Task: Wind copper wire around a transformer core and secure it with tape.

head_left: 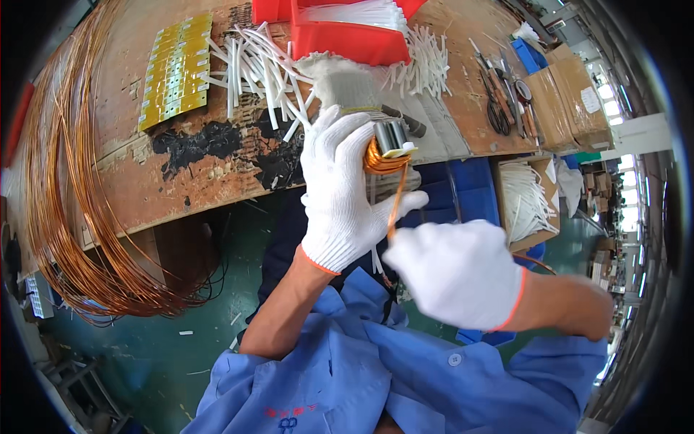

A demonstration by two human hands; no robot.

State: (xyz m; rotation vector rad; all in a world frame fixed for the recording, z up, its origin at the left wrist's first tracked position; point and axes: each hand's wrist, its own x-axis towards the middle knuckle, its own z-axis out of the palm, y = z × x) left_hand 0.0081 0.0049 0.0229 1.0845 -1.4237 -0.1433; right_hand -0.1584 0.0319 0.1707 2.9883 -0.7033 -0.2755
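Observation:
My left hand (pixel 334 189), in a white knitted glove with an orange cuff, grips a small copper coil (pixel 384 160) by its left side, thumb stretched out below. Dark grey metal cylinders and a pale end plate show at the coil's top. A length of copper wire (pixel 397 199) runs down from the coil into my right hand (pixel 463 275), which is gloved alike and closed in a fist. Motion blurs that hand. More wire shows beyond its wrist, on the right.
Loops of copper wire (pixel 69 181) hang over the worn wooden table's (pixel 144 177) left side. Yellow plates (pixel 176 71), white tubes (pixel 267 76) and a red bin (pixel 350 42) lie farther back. Scissors (pixel 497 116) and other tools lie right, near cardboard boxes (pixel 571 101). A box of white strips (pixel 526 199) stands below.

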